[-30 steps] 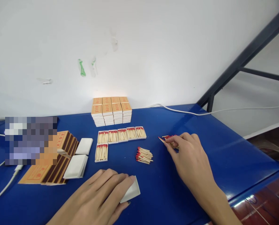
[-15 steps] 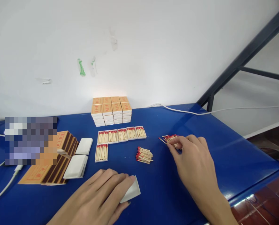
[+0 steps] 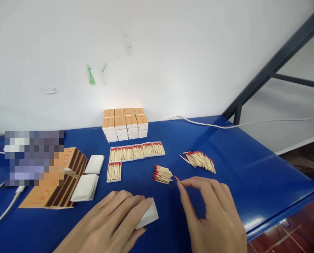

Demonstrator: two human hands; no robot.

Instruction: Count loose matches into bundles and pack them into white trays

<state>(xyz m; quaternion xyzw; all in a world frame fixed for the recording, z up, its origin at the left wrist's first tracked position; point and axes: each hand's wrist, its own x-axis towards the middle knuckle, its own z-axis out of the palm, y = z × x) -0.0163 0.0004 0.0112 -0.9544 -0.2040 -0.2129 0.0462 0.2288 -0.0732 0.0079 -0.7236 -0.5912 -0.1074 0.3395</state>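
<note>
My left hand [image 3: 117, 218] rests over a white matchbox tray [image 3: 148, 215], with the fingers closed round it and part of the tray covered. Between thumb and forefinger, my right hand [image 3: 212, 211] pinches red-tipped matches [image 3: 177, 178]; how many is hard to tell. Just beyond those fingertips lies a small pile of matches [image 3: 162, 174]. A larger loose pile of matches [image 3: 200, 160] sits farther back on the right. Several trays filled with matches [image 3: 138, 151] form a row, and one more filled tray [image 3: 114, 172] stands in front of its left end.
Closed matchboxes [image 3: 125, 121] are stacked against the wall. At left lie orange matchbox sleeves [image 3: 67, 188] and white trays [image 3: 85, 188], beside a blurred-out device [image 3: 32, 158]. A white cable [image 3: 199, 123] runs along the back of the blue table [image 3: 241, 158].
My right hand has come back from the larger match pile toward me and slightly left, holding matches. That pile is now uncovered. My left hand has stayed on the tray.
</note>
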